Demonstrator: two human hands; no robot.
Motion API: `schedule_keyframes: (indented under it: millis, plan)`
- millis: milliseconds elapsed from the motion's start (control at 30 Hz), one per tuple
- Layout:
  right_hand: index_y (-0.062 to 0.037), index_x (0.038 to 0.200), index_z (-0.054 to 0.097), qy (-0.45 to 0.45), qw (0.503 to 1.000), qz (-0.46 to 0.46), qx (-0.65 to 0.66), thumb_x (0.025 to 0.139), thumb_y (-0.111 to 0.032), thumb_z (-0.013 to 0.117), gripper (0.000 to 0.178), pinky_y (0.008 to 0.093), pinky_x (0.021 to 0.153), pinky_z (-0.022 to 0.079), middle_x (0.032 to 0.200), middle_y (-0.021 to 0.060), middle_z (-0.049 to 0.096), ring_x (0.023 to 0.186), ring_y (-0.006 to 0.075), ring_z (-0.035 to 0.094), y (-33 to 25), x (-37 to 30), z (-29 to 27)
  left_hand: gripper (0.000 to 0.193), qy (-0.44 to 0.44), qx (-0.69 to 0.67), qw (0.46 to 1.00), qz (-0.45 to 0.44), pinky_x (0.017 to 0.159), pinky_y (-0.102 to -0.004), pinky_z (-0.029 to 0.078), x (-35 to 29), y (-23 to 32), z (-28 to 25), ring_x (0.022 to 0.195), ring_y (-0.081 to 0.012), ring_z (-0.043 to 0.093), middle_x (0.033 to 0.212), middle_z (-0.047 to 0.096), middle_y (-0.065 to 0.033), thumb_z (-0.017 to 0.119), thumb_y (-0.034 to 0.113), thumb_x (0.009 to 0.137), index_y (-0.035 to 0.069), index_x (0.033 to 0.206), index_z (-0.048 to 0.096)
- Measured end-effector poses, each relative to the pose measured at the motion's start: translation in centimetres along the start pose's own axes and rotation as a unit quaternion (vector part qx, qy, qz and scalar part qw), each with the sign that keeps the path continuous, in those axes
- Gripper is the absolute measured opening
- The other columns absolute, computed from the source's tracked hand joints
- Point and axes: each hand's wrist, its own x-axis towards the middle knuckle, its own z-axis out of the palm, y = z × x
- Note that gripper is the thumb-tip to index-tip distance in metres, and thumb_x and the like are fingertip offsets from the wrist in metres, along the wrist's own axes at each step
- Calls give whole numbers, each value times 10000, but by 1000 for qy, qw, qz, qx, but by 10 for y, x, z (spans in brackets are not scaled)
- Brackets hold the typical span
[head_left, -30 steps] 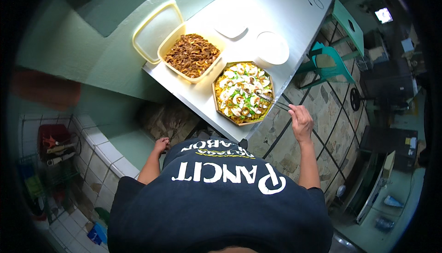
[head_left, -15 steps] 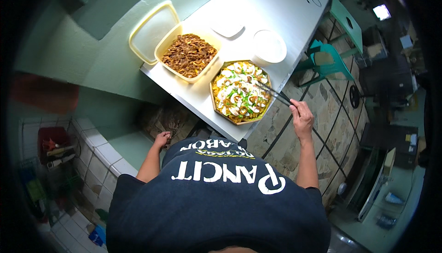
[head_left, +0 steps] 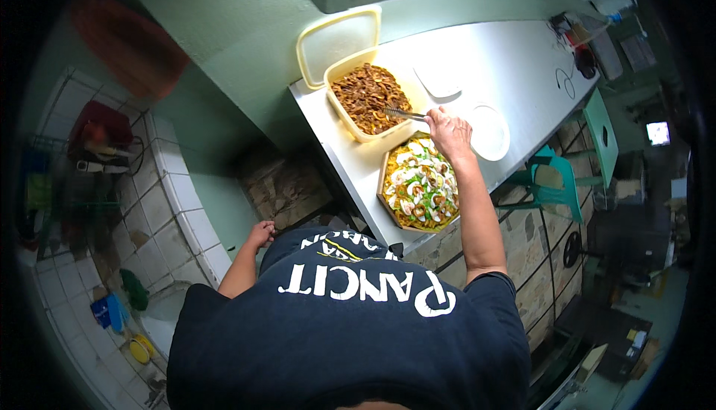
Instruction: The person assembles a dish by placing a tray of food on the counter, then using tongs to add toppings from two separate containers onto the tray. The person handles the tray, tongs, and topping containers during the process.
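In my right hand (head_left: 450,132) is a pair of dark metal tongs (head_left: 406,114), gripped at the handle end. Their tips reach the brown cooked strips (head_left: 365,95) that fill a yellowish plastic tub (head_left: 344,120). Below my right forearm stands an octagonal tray (head_left: 382,186) of yellow noodles (head_left: 418,220), topped with white slices, green bits and brown pieces; the forearm hides its right edge. Down by my waist, left of the shirt, my left hand (head_left: 261,234) hangs with fingers curled and nothing visible in them.
The tub's lid (head_left: 337,41) leans upright against the wall behind it. On the white table (head_left: 514,59) lie a white flat piece (head_left: 438,82) and a round white lid or container (head_left: 490,134). A green chair (head_left: 559,186) is beside the table's right side. A tiled ledge (head_left: 186,201) is at left.
My right hand has moved from beside the noodle tray up and left, carrying the tongs to the brown strips in the tub. The view has turned, shifting the table rightward. My left hand stays low.
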Motion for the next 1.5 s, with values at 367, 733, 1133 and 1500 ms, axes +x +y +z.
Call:
schedule_keyframes:
  millis: [367, 733, 1133, 1500]
  plan:
    - [-147, 953, 663, -1, 1000, 5, 6, 930, -343, 495, 260, 447, 693, 508, 891, 89, 662, 720, 318, 655, -1, 7, -4, 318, -2, -18, 1000, -13, 562, -324, 425, 5, -34, 2, 665, -103, 523, 876, 620, 46, 513, 261, 926, 181, 1230, 561]
    - [-89, 911, 656, -20, 998, 27, -56, 909, -291, 513, 248, 465, 764, 498, 955, 114, 630, 855, 338, 632, -6, 22, 10, 324, -11, -4, 1000, -23, 539, -308, 422, -4, 19, 2, 662, -105, 555, 928, 620, 41, 511, 267, 925, 168, 1231, 551]
    - [-135, 957, 684, 41, 984, 131, 116, 888, -337, 532, 262, 433, 771, 489, 852, 145, 676, 845, 346, 643, 5, -8, -22, 317, -23, 8, 1000, 3, 576, -325, 435, 16, -21, -2, 702, -116, 541, 937, 629, 34, 522, 264, 931, 185, 1236, 556]
    - [-34, 880, 669, 188, 935, 196, 229, 884, -228, 594, 208, 355, 619, 465, 748, 131, 639, 664, 270, 619, 94, -153, -36, 266, -51, 41, 995, 71, 611, -339, 478, 45, 14, 1, 721, -145, 571, 901, 640, -24, 532, 175, 934, 99, 1182, 593]
